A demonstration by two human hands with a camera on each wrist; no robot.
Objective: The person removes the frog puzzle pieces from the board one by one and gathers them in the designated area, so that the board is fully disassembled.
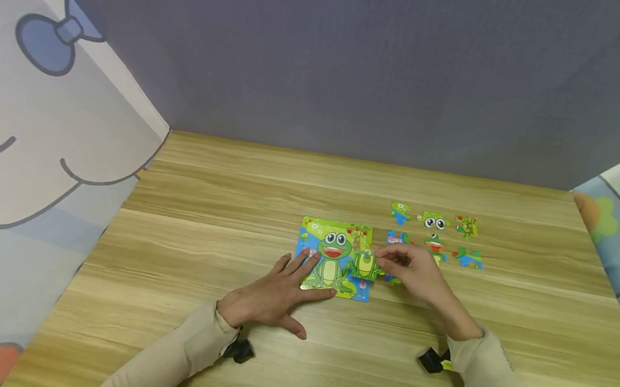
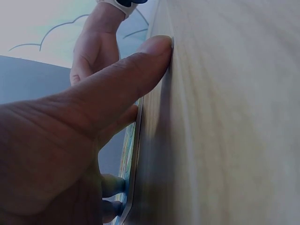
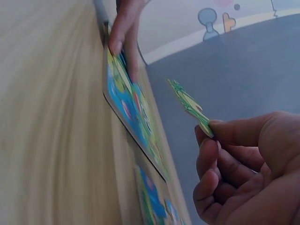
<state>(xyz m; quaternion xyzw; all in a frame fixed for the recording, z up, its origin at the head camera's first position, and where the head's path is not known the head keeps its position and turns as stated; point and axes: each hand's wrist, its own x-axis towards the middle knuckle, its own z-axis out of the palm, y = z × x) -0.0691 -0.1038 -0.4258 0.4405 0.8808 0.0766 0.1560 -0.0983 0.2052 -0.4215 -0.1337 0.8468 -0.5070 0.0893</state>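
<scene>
A square frog puzzle board [image 1: 334, 235] lies flat on the wooden table. My left hand [image 1: 274, 292] rests on its left and lower part with fingers spread; in the left wrist view the fingertips [image 2: 112, 185] touch the board's edge. Between thumb and fingers my right hand [image 1: 414, 270] pinches a puzzle piece [image 1: 364, 266] showing the frog's yellow belly and green legs. The right wrist view has this piece [image 3: 190, 105] raised above the board [image 3: 124, 101], apart from it.
Loose puzzle pieces lie right of the board: an eyes piece [image 1: 435, 221], a mouth piece [image 1: 435, 244], corner pieces [image 1: 400, 211] and others. Some are partly hidden by my right hand. A grey panel [image 1: 354, 68] stands behind the table [image 1: 220, 210].
</scene>
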